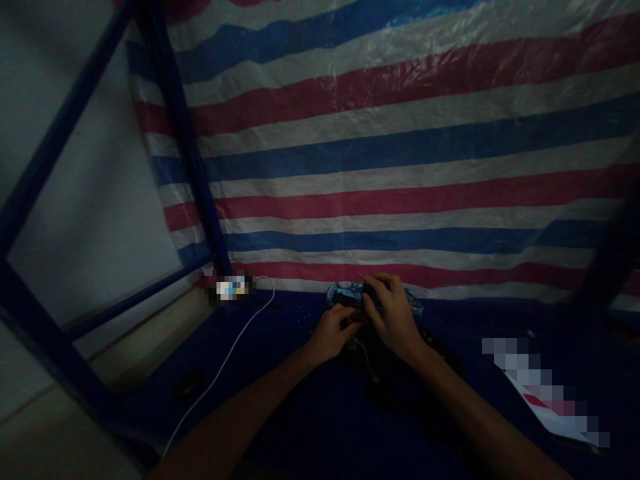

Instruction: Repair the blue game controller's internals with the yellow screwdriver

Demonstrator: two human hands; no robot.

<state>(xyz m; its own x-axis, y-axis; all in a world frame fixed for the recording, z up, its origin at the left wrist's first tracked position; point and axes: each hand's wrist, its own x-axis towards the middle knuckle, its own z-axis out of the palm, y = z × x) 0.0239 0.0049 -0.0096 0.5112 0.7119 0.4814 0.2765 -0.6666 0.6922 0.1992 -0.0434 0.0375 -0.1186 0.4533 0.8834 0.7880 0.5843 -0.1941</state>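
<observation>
My left hand (331, 335) has its thumb and fingers closed at a dark object, too dim to make out. From above and the right, my right hand (395, 319) curves its fingers down onto the same spot. Directly behind both hands lies a light-blue and black patterned piece (345, 292), long and low like a toy car's shell; my right hand covers its middle. A thin pale wire (369, 360) trails from under my hands toward me. Black parts (443, 350) lie beneath and right of my right hand, their shapes lost in shadow.
The dark blue surface (300, 413) bears a white cable (235, 343) running to a lit, blurred device (233, 288) at back left. A dark lump (187, 383) lies left; a white printed sheet (550, 407) lies right. Blue frame bars (187, 147) and striped plastic sheeting (375, 153) bound the space.
</observation>
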